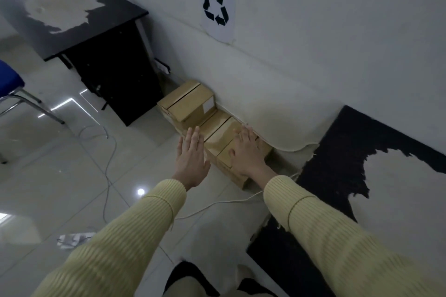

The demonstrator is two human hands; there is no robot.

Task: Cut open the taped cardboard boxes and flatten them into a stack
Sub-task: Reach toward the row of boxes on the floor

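Counting in the head view: two cardboard boxes are seen, both on the floor against the wall; whether more are hidden behind them cannot be told.

- The near box is covered by the right hand, laid flat on its top with fingers spread and straight, nothing gripped. A glossy taped seam is seen on the top just left of that hand.
- The left hand is held flat, fingers straight and together, just beside the near box's left edge; contact with it cannot be confirmed.
- The two hands are kept apart, with the box top between them. Two yellow ribbed sleeves are counted.
- The far box is found beyond both hands' fingertips, touching the near box, with one white label on its right face.
- One recycling sign is taped to the wall above the hands.
- One black desk with a worn top is seen far left of the left hand, and one blue chair further left.
- One worn black panel is seen right of the right hand.
- One white cable is run between the wrists.
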